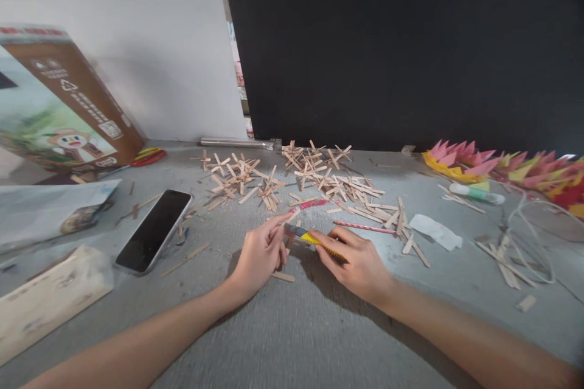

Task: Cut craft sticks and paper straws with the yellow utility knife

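My right hand (358, 262) is closed round a yellow-and-black utility knife (312, 239), its front end pointing left. Facing it, my left hand (258, 255) pinches a wooden craft stick (294, 217) that meets the knife's tip; the fingers partly hide the stick. Under the hands, another craft stick (283, 277) lies on the grey table. Just beyond them is a slim red object (312, 203) whose kind I cannot make out. Right of it lies a pink patterned pencil (365, 228). Crossed craft sticks (235, 176) and a pile of loose sticks (356, 188) spread farther back.
A phone (152, 232) lies at left, near a cardboard box (77, 103) and red-and-yellow scissors (149, 157). To the right are crumpled white paper (437, 231), a glue stick (477, 193), a white cable (550, 255) and coloured paper petals (465, 161). A black panel (401, 48) stands behind.
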Demonstrator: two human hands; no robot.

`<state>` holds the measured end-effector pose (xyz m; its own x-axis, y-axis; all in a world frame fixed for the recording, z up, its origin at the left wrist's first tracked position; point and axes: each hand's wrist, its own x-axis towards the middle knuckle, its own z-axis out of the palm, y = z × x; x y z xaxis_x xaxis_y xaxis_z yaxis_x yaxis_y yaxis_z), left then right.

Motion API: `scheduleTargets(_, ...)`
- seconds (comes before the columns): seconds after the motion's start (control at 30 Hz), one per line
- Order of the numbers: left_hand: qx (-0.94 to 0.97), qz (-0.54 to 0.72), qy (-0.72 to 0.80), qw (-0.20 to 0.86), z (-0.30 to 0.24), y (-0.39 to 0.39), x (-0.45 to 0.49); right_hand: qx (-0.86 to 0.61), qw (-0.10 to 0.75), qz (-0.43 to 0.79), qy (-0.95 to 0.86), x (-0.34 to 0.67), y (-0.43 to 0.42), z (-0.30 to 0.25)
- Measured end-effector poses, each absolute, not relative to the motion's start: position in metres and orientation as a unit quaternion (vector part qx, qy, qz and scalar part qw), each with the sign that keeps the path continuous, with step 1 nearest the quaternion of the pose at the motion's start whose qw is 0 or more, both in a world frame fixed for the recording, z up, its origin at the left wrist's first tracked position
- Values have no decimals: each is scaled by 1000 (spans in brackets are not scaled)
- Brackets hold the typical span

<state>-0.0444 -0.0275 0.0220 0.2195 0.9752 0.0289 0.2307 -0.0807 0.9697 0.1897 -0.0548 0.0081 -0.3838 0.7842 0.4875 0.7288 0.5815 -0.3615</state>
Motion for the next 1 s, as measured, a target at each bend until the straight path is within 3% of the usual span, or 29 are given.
scheduleTargets(0.7,698,379,492,357,17,-21,-49,-455,308,24,-835,190,-55,8)
scheduleTargets(1.0,655,392,490,420,18,-25,-47,-451,311,30,-836,189,-54,10)
